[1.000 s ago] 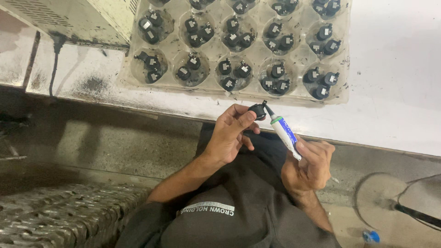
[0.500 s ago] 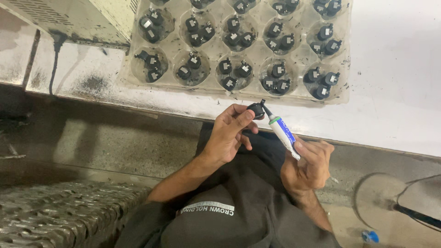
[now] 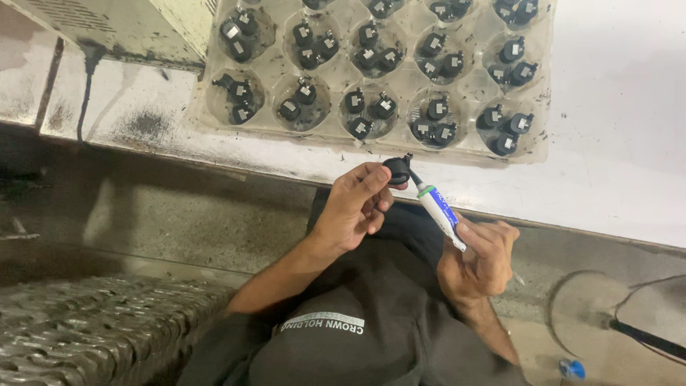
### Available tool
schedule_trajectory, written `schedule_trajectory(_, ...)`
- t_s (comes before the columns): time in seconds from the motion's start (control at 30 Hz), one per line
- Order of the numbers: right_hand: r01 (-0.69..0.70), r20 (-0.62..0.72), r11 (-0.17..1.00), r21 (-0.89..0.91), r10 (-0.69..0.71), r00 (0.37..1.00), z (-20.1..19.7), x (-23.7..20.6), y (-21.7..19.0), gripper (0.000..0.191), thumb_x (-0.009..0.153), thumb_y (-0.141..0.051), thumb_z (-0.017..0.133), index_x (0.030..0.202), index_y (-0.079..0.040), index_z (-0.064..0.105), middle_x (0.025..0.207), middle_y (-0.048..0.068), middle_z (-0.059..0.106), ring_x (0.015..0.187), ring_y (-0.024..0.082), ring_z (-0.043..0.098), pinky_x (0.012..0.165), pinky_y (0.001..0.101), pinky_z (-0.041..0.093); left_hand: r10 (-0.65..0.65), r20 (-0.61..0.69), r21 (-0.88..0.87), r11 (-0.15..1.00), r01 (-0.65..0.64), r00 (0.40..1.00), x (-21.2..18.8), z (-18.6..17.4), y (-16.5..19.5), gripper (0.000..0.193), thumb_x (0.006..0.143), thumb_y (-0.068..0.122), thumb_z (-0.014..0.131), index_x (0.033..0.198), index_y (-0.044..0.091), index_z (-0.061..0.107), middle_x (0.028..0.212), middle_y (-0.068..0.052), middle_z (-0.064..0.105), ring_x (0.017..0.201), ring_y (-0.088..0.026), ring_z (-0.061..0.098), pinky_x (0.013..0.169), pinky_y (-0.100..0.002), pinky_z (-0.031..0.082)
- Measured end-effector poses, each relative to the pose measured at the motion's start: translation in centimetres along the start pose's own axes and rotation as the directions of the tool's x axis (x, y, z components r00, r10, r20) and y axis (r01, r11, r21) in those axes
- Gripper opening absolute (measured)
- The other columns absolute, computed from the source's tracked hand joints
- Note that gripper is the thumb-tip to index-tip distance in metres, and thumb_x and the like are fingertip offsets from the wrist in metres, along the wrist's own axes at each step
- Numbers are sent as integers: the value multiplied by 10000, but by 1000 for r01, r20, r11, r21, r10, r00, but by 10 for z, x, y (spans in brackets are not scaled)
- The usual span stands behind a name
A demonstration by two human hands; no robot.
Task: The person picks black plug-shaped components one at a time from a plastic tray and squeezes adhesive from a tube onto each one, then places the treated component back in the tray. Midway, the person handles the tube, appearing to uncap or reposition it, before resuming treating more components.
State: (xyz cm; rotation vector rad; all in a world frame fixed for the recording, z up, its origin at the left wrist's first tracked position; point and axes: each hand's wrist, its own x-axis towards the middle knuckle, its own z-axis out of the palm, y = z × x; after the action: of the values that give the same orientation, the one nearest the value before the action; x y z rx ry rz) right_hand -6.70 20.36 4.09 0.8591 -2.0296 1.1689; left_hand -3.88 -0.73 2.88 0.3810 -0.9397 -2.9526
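A small black part (image 3: 395,170) is pinched between thumb and fingertips of the left hand (image 3: 355,207), held up just below the edge of the white tabletop (image 3: 614,143). The hand is clamped on it, fingers curled, seemingly to keep it steady. A small white tube with a blue label and green collar (image 3: 439,213) is gripped in the right hand (image 3: 480,261), fingers closed round its lower end. The tube is tilted so its dark nozzle meets the part; contact appears made, exact spot too small to tell. Both hands are kept close over the lap, likely for control. A clear plastic tray (image 3: 543,154) lies on the tabletop just above the hands, with round wells holding similar black parts (image 3: 437,109), two or three per well, near at hand. A dark shirt (image 3: 357,343) fills the lower frame. A blue cap (image 3: 572,369) lies on the floor at lower right.
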Motion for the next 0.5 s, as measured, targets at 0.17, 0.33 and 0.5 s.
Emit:
schedule_trajectory(0.17, 19, 66, 1000, -20, -17, 998, 7, 6, 3, 372, 764, 140, 786, 1077, -26, 671, 991, 133, 725, 910, 271, 638, 860, 413, 444, 98, -13, 234, 968, -92, 995, 5, -25, 39, 358, 934, 210, 772, 1205, 62, 590, 1018, -48, 649, 778, -52, 552, 447, -182, 452)
schedule_trajectory(0.33, -46, 18, 999, 29, 46, 999, 10, 7, 1, 346, 857, 188, 749, 1123, -16, 661, 1047, 139, 731, 952, 279, 619, 873, 373, 493, 665, 422, 907, -312, -284, 616, 16, -63, 91, 334, 956, 189, 797, 1220, 70, 630, 1149, -65, 690, 1029, -262, 618, 934, -408, 482)
schedule_trajectory(0.5, -101, 4, 992, 74, 101, 995, 13, 7, -3, 336, 867, 189, 730, 1125, -11, 652, 1076, 153, 733, 985, 277, 626, 873, 349, 512, 576, 451, 831, -549, -86, 682, 32, -68, 104, 211, 967, 249, 784, 1119, 125, 708, 1126, -52, 674, 1065, -316, 548, 930, -448, 481)
